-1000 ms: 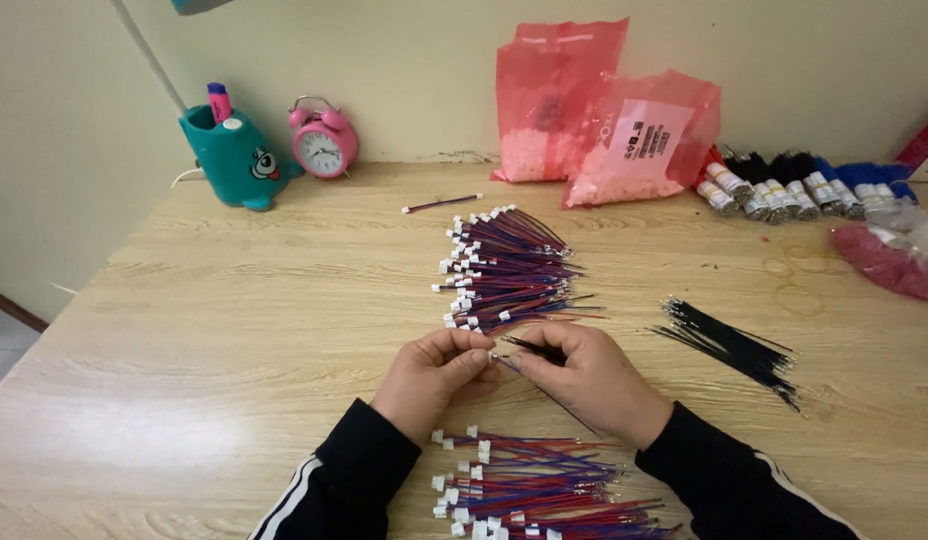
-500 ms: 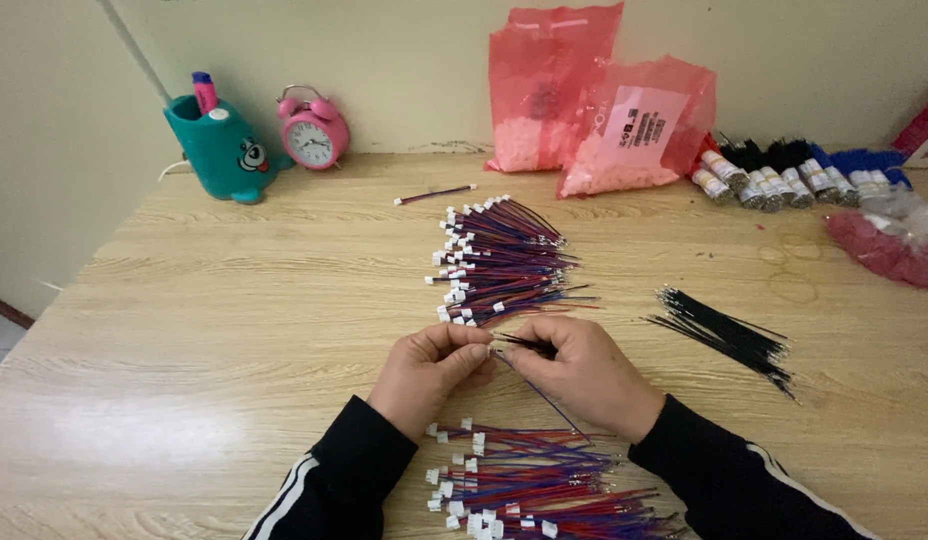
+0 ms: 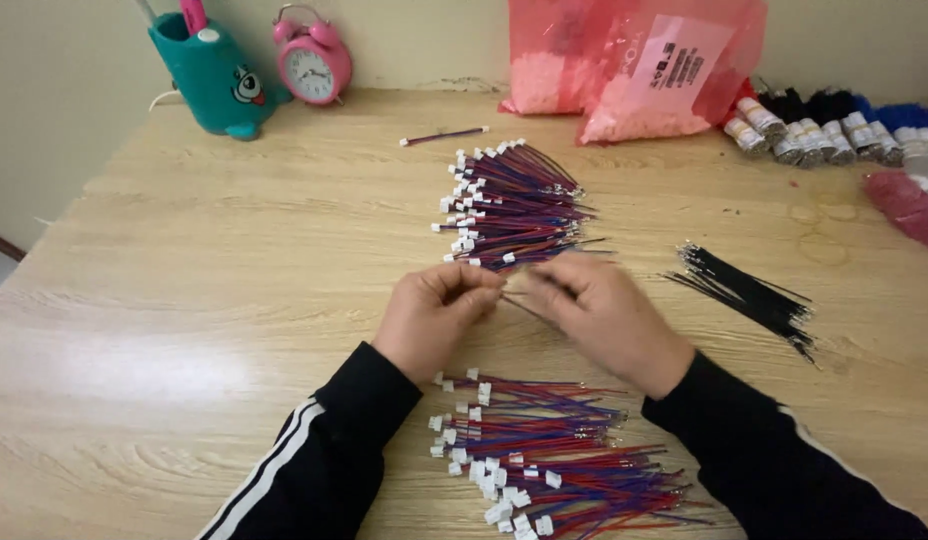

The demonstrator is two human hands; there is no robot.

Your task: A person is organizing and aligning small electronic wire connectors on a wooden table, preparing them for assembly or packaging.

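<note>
My left hand (image 3: 436,312) and my right hand (image 3: 599,310) meet at the middle of the wooden table (image 3: 214,300), fingertips pinched together on a thin wire (image 3: 524,306) that runs between them. Just beyond the hands lies a fanned pile of red and blue wires with white connectors (image 3: 509,205). A second pile of the same wires (image 3: 544,450) lies between my forearms near the front edge. A bundle of black wires (image 3: 749,292) lies to the right of my right hand.
A teal pen holder (image 3: 214,75) and pink alarm clock (image 3: 312,65) stand at the back left. Pink plastic bags (image 3: 634,70) and rolls of wire (image 3: 824,135) line the back right. One loose wire (image 3: 444,135) lies apart.
The hands stay together at the same spot, with only small finger movements on the wire. The camera has tilted slightly, shifting the scene upward.
</note>
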